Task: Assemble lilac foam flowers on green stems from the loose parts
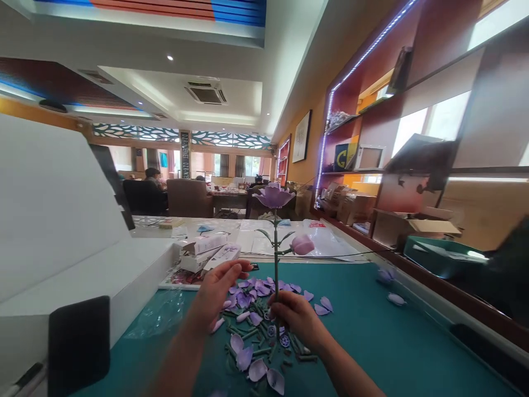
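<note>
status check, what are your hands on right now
Right hand shut on green stem of lilac artificial flower. Left hand open beside it, empty. Loose petals and stem pieces scattered under hands on teal mat.

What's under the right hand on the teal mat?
Loose lilac petals and green stem pieces lie on the teal mat below the right hand, which holds the artificial flower's stem. The patch straight under the palm is covered, so what lies there can't be seen.

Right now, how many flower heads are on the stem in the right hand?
2: an open lilac bloom atop the green stem, and a closed bud on a side branch.
</note>
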`<state>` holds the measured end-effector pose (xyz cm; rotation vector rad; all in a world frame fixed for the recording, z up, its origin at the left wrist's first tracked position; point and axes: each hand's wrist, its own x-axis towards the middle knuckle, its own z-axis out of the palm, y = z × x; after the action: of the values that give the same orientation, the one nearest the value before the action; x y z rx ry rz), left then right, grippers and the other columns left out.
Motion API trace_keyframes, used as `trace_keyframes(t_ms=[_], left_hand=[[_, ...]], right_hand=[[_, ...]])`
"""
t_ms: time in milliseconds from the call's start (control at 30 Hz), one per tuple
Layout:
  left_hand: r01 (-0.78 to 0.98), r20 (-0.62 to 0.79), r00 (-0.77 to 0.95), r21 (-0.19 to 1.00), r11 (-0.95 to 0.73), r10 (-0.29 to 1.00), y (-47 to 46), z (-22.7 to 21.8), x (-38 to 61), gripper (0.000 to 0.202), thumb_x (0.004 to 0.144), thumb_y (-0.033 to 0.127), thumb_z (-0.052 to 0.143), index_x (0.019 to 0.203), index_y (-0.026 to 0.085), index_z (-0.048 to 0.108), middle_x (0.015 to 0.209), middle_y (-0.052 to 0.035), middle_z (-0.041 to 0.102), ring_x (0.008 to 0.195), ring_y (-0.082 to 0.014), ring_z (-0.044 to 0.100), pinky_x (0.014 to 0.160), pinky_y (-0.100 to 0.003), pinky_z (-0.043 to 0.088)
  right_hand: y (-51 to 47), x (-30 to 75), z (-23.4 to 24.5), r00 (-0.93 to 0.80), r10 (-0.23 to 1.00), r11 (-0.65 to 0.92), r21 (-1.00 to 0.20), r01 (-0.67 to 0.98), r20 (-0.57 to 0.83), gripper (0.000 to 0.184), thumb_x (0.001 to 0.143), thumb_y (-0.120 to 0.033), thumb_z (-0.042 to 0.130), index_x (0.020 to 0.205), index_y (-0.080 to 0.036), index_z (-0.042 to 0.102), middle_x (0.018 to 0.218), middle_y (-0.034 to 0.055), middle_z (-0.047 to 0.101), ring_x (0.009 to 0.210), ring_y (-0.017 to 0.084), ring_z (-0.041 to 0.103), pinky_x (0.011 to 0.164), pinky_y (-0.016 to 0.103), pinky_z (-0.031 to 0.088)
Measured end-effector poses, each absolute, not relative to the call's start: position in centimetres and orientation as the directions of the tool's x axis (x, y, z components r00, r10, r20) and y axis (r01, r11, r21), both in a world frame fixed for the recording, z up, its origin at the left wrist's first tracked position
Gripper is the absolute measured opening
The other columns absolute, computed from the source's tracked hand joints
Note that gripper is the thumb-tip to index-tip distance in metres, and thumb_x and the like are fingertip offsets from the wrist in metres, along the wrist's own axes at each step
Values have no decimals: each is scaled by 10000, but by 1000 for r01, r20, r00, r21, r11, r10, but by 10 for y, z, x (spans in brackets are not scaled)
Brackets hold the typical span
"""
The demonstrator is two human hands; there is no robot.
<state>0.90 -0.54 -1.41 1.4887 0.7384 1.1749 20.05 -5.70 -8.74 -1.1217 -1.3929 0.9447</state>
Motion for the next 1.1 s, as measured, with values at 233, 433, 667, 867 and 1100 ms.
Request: trace_keyframes(t_ms=[233, 433, 667, 867, 1100], left_hand=[[-137, 335, 294, 942, -307, 895, 2, -14, 2, 476, 668, 624, 669, 847, 186, 725, 948, -103, 738, 894, -265, 651, 741, -336, 459], [-152, 335, 289, 941, -303, 897, 12, -18, -2, 552, 645, 675, 667, 888, 182, 718, 958, -99, 734, 918, -267, 649, 730, -323, 475], [-155, 246, 275, 966, -209, 930, 5, -7, -1, 554, 553, 677, 737, 833, 201, 704, 948, -41, 731, 928, -245, 622, 750, -300, 464], [-87, 150, 235, 987, -133, 960, 16, -5, 3, 564, 411, 682, 769, 735, 227, 690, 886, -30, 747, 942, -295, 621, 738, -349, 486], [-92, 129, 283, 990, -107, 950, 39, -23, 1, 488, 504, 683, 751, 731, 254, 701, 876, 50, 762, 970, -264, 614, 774, -338, 471]], right_hand=[[-78, 247, -77, 92, 972, 189, -951, 243, 217, 281, 766, -430, 571, 854, -171, 635, 640, -29, 602, 462, 68, 387, 453, 217, 291], [-107, 287, -73, 184, 960, 112, -887, 447, 214, 357, 800, -491, 504, 846, -158, 625, 659, -12, 589, 482, 81, 408, 472, 226, 324], [-148, 342, -71, 380, 906, -70, -819, 569, 187, 298, 814, -428, 481, 816, -164, 617, 672, 4, 608, 506, 99, 430, 485, 231, 340], [-184, 395, -80, 549, 807, -292, -662, 690, 217, 266, 826, -382, 485, 679, -193, 600, 667, 7, 632, 521, 121, 501, 526, 247, 382], [-221, 439, -92, 641, 724, -527, -395, 753, 255, 261, 876, -320, 446, 777, -207, 660, 781, 31, 693, 749, 177, 618, 668, 269, 406]])
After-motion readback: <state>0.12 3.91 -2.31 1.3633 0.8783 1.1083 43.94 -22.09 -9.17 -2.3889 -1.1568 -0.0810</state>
